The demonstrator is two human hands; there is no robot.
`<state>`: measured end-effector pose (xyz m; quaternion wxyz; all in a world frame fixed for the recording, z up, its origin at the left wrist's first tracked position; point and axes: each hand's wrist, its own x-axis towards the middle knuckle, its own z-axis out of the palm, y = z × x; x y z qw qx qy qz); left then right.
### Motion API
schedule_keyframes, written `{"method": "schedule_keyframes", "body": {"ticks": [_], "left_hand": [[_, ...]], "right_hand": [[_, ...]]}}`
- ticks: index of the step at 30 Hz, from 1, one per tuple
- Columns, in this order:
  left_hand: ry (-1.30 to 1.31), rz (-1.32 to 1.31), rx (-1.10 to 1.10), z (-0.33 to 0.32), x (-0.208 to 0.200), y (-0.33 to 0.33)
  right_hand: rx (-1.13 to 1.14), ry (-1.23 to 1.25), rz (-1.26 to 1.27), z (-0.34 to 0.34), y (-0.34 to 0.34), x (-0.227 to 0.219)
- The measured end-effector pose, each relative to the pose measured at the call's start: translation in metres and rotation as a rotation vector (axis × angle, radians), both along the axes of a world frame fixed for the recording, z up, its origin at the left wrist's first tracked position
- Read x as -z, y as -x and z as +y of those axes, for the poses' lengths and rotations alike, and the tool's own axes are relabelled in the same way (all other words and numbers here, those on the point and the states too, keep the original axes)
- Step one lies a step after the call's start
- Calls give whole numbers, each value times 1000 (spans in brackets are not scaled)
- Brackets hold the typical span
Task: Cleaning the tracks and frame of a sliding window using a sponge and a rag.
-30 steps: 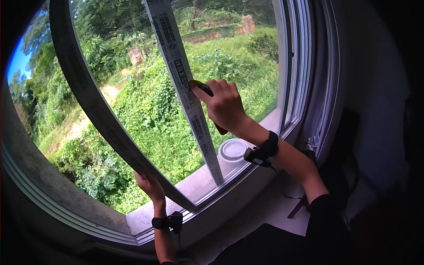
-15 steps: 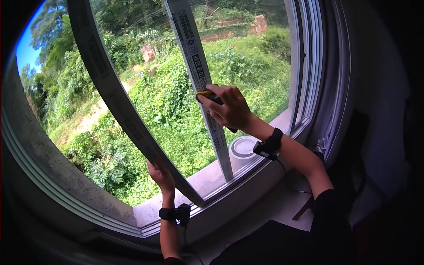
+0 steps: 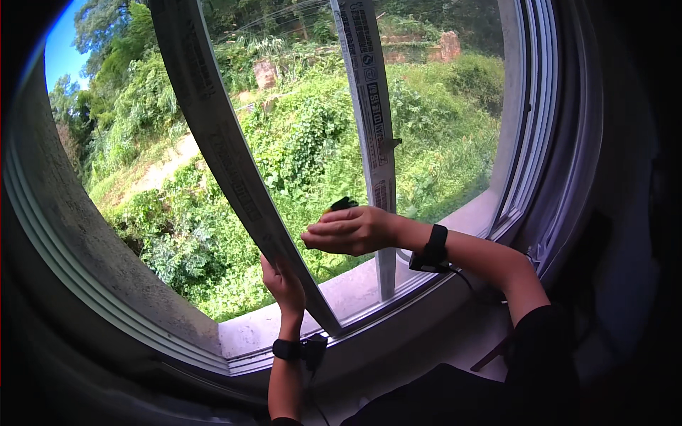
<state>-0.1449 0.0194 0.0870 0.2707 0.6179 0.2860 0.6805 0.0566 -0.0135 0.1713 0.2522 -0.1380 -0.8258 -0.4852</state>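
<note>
My left hand [image 3: 285, 287] grips the lower part of the left upright [image 3: 227, 156] of a sliding window sash, its fingers partly hidden at the edge. My right hand [image 3: 354, 231] is in front of the glass, between this upright and a second one, its fingers closed and pointing left. A small yellow-and-black tool [image 3: 344, 205] shows above the fingers; most of it is hidden, and I cannot make out its kind. The second upright [image 3: 371, 106] bears a printed film and a small dark latch [image 3: 392, 143].
Window tracks [image 3: 245, 363] run along the sill and up both sides. Outside the frame is a concrete ledge [image 3: 245, 334], with green plants [image 3: 298, 149] beyond. A grey curtain [image 3: 579, 163] hangs at the right. My right forearm partly covers a white round lid [image 3: 404, 257].
My right hand has come down and away from the second upright, with the tool still in it. My left hand stays on the left upright. The whole view has shifted a little.
</note>
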Motion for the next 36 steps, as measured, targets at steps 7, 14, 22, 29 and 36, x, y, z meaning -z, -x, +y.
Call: {"method": "schedule_keyframes", "body": {"ticks": [7, 14, 22, 29, 36], "left_hand": [[-35, -1, -13, 9, 4, 6], [-6, -36, 18, -6, 0, -16], [-81, 27, -35, 8, 10, -7], [129, -90, -70, 27, 42, 17], [51, 50, -451, 9, 40, 13]], "right_hand": [[-68, 83, -214, 7, -8, -82], [-26, -372, 431, 8, -46, -251], [-248, 466, -469, 2, -60, 153], [-15, 319, -295, -54, -196, -4], [166, -339, 386, -84, -403, -178]]}}
